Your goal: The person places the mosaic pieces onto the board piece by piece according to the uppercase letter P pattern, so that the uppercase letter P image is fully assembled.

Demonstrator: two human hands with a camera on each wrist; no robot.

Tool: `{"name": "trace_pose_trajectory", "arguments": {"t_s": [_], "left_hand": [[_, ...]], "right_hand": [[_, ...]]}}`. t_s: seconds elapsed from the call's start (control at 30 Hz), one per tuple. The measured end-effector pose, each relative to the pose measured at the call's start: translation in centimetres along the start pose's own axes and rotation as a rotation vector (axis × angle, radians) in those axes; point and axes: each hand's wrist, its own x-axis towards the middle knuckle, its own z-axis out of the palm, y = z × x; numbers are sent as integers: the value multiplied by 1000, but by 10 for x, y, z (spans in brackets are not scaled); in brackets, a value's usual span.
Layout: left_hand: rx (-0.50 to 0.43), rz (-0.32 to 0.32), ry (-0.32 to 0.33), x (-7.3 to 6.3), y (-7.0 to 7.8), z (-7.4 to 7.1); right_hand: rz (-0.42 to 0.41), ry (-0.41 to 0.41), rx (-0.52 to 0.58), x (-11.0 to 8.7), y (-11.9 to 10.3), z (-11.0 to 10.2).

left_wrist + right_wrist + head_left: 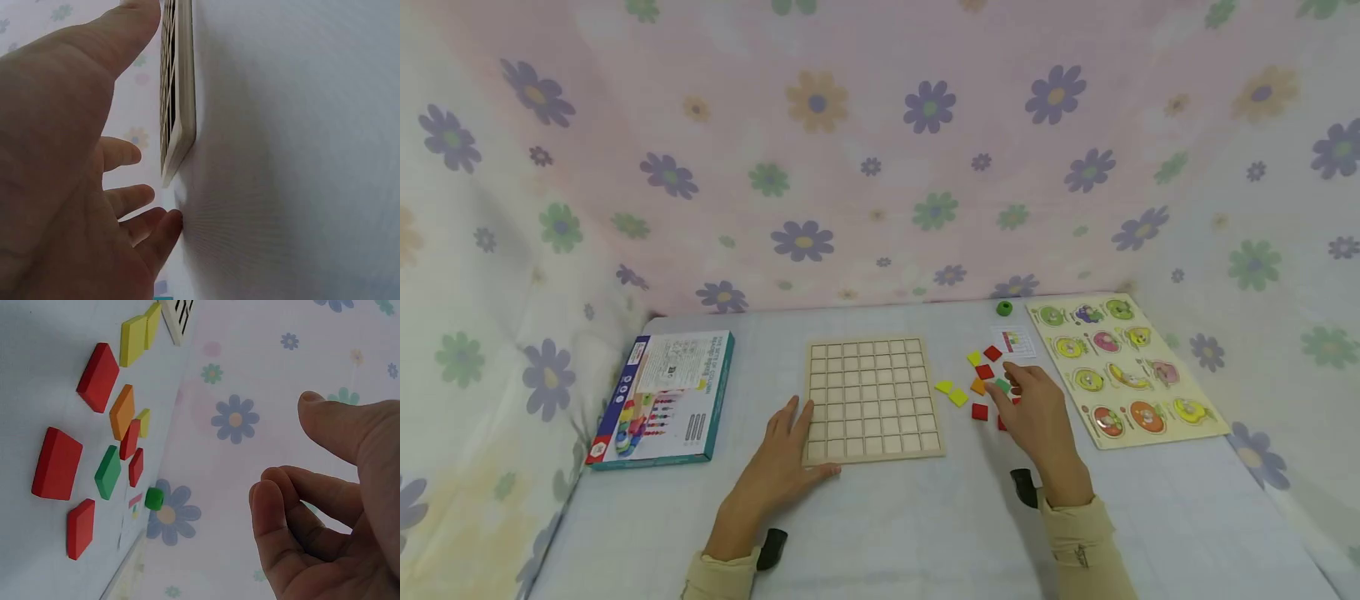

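A square wooden grid board (874,402) lies in the middle of the table. My left hand (781,462) is at its near left corner, fingers spread along the left side and thumb by the front edge. In the left wrist view the board's edge (186,94) rises beside the thumb. My right hand (1036,412) hovers over small coloured tiles, thumb and bent fingers apart with nothing between them. Below it are red tiles (980,412), yellow tiles (958,397), an orange tile (977,386) and a green tile (108,472). Part of the group is hidden by the hand.
A flat boxed set (662,400) with a paper on top lies at the left. A fruit puzzle board (1127,371) occupies the right side. Behind the tiles are a small printed card (1017,340) and a green bead (1004,308). Flowered cloth (880,167) hangs around the table.
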Motion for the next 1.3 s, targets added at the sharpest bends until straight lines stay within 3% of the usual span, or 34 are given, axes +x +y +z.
{"name": "trace_pose_trajectory", "arguments": {"t_s": [0.17,0.63,1.0,1.3], "left_hand": [[-16,-39,-18,2,-4,5],[36,6,17,6,-7,7],[29,-11,40,5,-3,6],[45,-11,40,6,-8,8]], "right_hand": [[4,-61,-6,10,9,3],[-1,-257,-35,54,43,8],[46,-372,-91,79,43,27],[65,-421,-103,93,40,43]]}}
